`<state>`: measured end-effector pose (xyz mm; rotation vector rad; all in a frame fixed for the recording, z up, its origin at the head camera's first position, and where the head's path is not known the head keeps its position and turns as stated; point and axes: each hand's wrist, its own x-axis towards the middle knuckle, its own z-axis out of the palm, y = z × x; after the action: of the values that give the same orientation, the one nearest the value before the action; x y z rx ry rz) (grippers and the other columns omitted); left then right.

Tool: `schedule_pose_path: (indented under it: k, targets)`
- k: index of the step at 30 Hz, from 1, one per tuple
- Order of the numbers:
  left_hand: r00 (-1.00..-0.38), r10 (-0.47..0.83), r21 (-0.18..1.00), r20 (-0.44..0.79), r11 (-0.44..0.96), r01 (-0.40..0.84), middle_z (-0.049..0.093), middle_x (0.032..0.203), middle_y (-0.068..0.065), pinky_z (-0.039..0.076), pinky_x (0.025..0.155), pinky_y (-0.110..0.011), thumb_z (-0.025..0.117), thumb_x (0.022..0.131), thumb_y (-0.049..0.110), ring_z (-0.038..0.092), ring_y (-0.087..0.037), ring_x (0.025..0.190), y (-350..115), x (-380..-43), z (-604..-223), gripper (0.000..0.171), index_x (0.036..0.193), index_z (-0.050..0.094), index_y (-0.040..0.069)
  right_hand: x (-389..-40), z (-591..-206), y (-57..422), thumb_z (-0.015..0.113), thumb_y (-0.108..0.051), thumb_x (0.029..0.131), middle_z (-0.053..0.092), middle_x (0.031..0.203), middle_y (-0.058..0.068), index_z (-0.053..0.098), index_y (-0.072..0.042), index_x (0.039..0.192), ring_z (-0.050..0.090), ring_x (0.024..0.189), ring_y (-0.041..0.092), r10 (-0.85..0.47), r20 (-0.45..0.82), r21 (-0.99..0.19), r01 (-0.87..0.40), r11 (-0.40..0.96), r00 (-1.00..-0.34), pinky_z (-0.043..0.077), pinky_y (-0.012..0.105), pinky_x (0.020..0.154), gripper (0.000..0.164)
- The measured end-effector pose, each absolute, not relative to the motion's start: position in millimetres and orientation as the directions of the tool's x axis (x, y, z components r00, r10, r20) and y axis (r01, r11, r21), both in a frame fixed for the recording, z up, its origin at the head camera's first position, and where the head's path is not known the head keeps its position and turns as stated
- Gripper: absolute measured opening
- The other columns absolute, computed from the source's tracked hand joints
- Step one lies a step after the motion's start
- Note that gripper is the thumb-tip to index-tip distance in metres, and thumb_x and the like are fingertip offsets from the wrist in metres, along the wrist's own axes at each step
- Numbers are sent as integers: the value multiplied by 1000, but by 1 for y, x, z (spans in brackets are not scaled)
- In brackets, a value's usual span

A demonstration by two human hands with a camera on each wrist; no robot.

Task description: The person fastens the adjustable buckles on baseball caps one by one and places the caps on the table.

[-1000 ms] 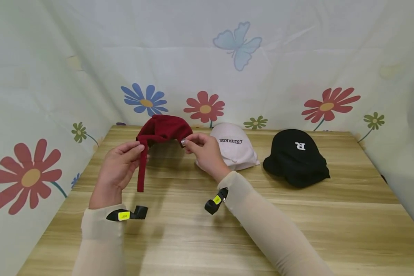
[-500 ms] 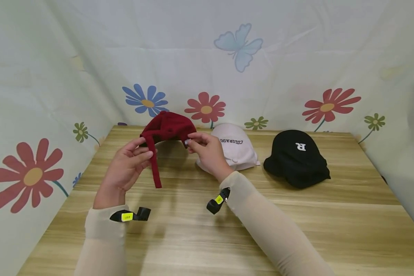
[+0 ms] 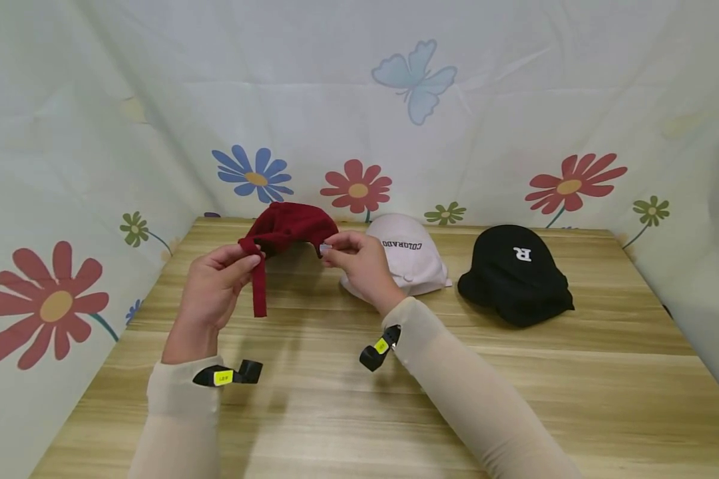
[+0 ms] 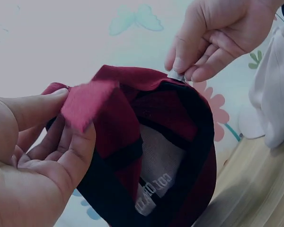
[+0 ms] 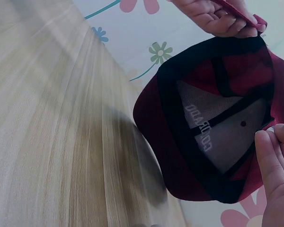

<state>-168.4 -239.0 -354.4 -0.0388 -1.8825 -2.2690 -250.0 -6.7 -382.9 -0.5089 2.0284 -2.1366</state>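
Both hands hold a dark red cap (image 3: pixel 296 223) just above the table, its back opening toward me. The left hand (image 3: pixel 212 283) pinches the red strap (image 3: pixel 259 286) at the cap's left side, and the strap's loose end hangs down. At the other side of the opening, the right hand (image 3: pixel 362 263) pinches a small metal buckle (image 3: pixel 325 247), mostly covered by thumb and fingers. In the left wrist view the cap's inside (image 4: pixel 163 151) shows a black sweatband and the reverse of some stitched letters. The right wrist view shows the same inside (image 5: pixel 227 127), strap side uppermost.
A white cap (image 3: pixel 410 256) lettered COLORADO lies just beyond the right hand. Farther right sits a black cap (image 3: pixel 512 279) with a white R. All are on a wood-grain table (image 3: pixel 335 412), with flower-printed cloth walls (image 3: pixel 485 120) behind and at the sides.
The red cap rose a little and then came down again. The left hand shifted its pinch on the strap, whose hanging end is shorter now. The right hand stays at the buckle.
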Motion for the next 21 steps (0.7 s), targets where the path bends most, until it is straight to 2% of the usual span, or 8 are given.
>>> schedule_pose_path:
  k: [3, 10, 15, 21]
  targets:
    - [-974, -168, 977, 154, -124, 176, 67, 95, 1, 57, 71, -19, 71, 87, 9, 65, -10, 78, -236, -166, -352, 15, 102, 73, 9, -251, -385, -7, 69, -10, 89, 69, 97, 13, 68, -4, 103, 72, 79, 18, -334, 142, -989, -120, -86, -932, 58, 30, 82, 15]
    - [-936, -293, 979, 193, -3, 203, 71, 81, -1, 59, 63, -25, 76, 83, 13, 65, -17, 61, -225, -159, -341, 19, 97, 70, 2, -252, -388, -8, 67, -7, 90, 67, 98, 16, 67, -2, 104, 71, 80, 17, -306, 163, -984, -132, -121, -938, 59, 32, 80, 15]
    - [-907, -371, 975, 198, -21, 222, 73, 82, -3, 58, 65, -24, 79, 79, 10, 68, -16, 65, -221, -156, -337, 25, 100, 71, -1, -252, -387, -8, 68, -9, 90, 67, 101, 17, 67, -1, 105, 72, 84, 22, -306, 143, -987, -112, -118, -941, 58, 31, 81, 18]
    - [-920, -312, 971, 238, 61, 230, 73, 89, 4, 57, 72, -18, 75, 82, 6, 68, -10, 77, -222, -153, -336, 35, 116, 69, 3, -247, -377, -7, 68, -7, 90, 66, 99, 20, 65, 4, 107, 70, 93, 35, -308, 122, -990, -93, -108, -944, 58, 31, 83, 21]
